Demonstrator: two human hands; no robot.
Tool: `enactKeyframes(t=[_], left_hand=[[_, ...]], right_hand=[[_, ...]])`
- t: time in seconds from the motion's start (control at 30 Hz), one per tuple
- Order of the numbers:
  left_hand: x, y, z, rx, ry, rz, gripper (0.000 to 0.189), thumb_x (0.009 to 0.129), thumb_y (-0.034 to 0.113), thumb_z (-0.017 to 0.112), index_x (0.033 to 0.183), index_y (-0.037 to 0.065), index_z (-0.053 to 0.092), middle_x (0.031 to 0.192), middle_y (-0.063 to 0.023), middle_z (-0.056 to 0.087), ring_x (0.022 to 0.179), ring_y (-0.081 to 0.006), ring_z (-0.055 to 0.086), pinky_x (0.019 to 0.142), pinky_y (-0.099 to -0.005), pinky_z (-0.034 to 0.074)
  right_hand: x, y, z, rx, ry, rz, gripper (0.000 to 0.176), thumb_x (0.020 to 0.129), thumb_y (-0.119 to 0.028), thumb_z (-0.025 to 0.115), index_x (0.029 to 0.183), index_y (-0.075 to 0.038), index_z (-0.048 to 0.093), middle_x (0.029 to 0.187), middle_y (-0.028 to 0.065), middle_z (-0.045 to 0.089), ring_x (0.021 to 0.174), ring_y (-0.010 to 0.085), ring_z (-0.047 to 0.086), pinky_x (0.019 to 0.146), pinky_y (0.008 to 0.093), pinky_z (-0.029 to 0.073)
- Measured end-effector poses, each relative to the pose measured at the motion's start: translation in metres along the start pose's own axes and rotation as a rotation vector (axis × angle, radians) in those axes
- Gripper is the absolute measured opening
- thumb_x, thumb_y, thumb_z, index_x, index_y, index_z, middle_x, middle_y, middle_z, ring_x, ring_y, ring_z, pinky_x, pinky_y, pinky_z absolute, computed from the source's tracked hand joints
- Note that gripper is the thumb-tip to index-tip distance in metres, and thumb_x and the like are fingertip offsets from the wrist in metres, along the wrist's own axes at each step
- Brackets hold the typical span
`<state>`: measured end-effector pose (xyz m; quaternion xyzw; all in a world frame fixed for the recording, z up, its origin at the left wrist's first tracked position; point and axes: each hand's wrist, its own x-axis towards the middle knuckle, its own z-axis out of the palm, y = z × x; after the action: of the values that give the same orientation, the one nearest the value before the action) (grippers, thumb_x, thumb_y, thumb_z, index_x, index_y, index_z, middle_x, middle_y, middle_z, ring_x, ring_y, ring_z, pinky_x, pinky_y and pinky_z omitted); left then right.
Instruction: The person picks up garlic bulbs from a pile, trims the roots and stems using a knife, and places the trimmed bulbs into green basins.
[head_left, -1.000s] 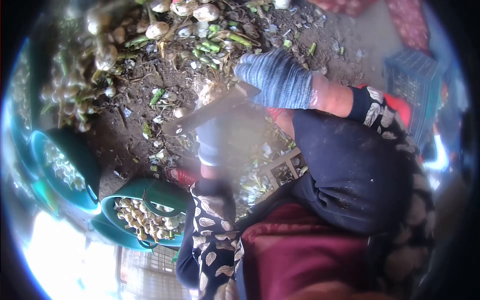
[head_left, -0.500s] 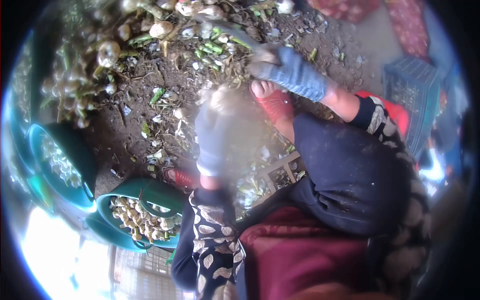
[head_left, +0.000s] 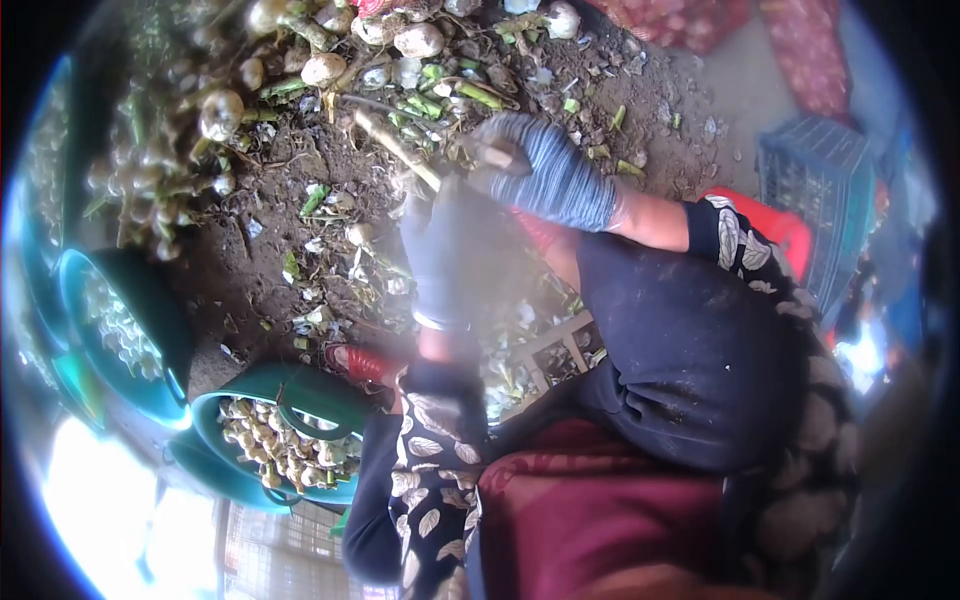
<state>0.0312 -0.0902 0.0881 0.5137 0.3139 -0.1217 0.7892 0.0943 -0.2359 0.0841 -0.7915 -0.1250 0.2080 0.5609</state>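
My left hand (head_left: pixel 435 245), in a pale glove and smeared by haze, is closed at the centre. A garlic stalk (head_left: pixel 395 148) juts from it toward the upper left. The bulb end is hidden by the fingers. Close beside it, my right hand (head_left: pixel 550 170) wears a blue-grey striped glove with curled fingers. It grips a knife whose blade is hard to make out now and shows more plainly in the earlier view. Garlic bulbs (head_left: pixel 221 115) with stems lie heaped at the upper left, ahead of both hands.
Cut stems and peelings litter the soil (head_left: pixel 270 220). A green tub (head_left: pixel 375 395) of trimmed garlic stands at lower left, with another teal tub (head_left: pixel 75 300) beyond it. Net sacks (head_left: pixel 690 20) and a crate (head_left: pixel 815 160) are at right. A wooden frame (head_left: pixel 535 365) lies near my legs.
My right hand has come down and inward, beside the left hand, and the blade has swung lower. The stalk now shows clearly above my left hand, which has shifted slightly down and right.
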Motion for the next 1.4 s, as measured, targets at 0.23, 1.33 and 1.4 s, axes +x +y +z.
enactKeyframes(t=[0.23,1.33,1.4], left_hand=[[0.023,0.014,-0.028,1.277,0.177,0.758,0.012,0.081,0.013,0.063,0.083,0.002,0.059,0.084,-0.0115,0.057,0.066,-0.0202,0.057,0.06,-0.0286,0.046],[0.008,-0.035,-0.053,0.412,-0.23,0.261,0.033,0.093,0.029,0.045,0.112,0.002,0.049,0.079,-0.0036,0.053,0.071,-0.0148,0.052,0.061,-0.0284,0.046],[0.007,-0.031,-0.049,0.219,-0.187,-0.084,0.033,0.093,0.03,0.046,0.109,0.002,0.052,0.073,-0.0019,0.053,0.071,-0.0128,0.051,0.061,-0.0268,0.044]], right_hand=[[0.015,0.035,-0.012,-0.576,-0.277,0.078,0.022,0.074,-0.019,0.061,0.083,0.001,0.057,0.074,0.0155,0.057,0.071,0.0324,0.058,0.067,0.0362,0.048],[0.007,-0.012,-0.018,-0.096,-0.159,0.074,0.019,0.073,-0.015,0.069,0.084,-0.003,0.06,0.074,0.0073,0.057,0.07,0.0153,0.057,0.064,0.0301,0.045],[0.006,0.021,0.003,0.115,-0.17,0.022,0.021,0.073,-0.014,0.069,0.089,-0.005,0.059,0.073,0.0038,0.056,0.07,0.013,0.056,0.063,0.027,0.045]])
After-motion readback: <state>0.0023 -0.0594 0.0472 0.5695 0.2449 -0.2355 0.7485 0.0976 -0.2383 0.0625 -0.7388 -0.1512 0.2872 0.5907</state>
